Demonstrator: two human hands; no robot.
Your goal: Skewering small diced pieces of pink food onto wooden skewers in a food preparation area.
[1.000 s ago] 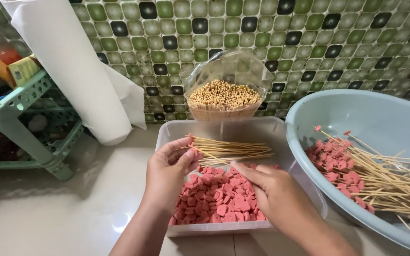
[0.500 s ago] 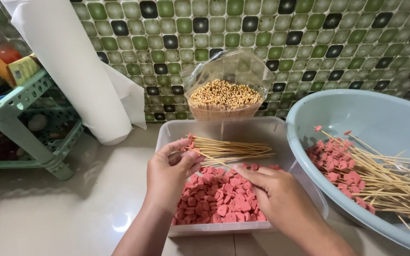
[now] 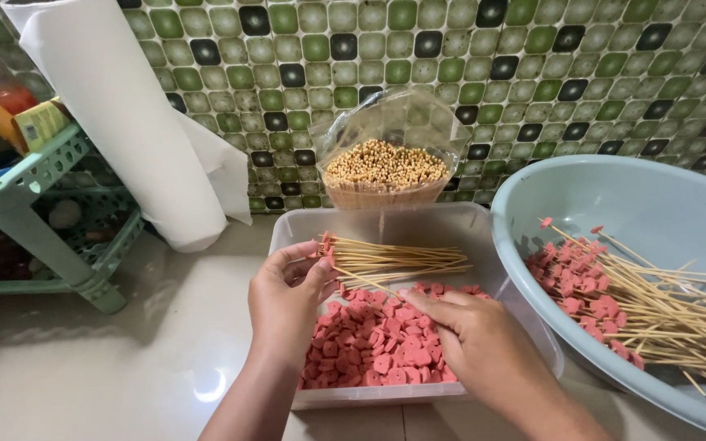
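Pink, heart-shaped sausage slices fill the near half of a clear rectangular plastic tub standing on the pale, glossy counter. The left hand hovers over the tub's left side, its fingers closed on a thin bamboo skewer with one pink slice at its tip by the thumb. The right hand lies on the heap of slices, fingertips pressed down into them; whether it has pinched one up cannot be told. The skewer's free end runs toward the right hand's fingers.

Behind the hands, in the far half of the tub, lies a loose bundle of bare bamboo skewers. Just beyond the tub, against the wall, an open clear plastic bag holds a tight upright pack of skewers seen end-on. To the right, touching the tub, a pale blue round plastic basin holds finished skewers threaded with pink slices at their left ends.

To the left stands a white paper roll, and beside it a mint-green plastic rack. Green and black mosaic tiles cover the wall.
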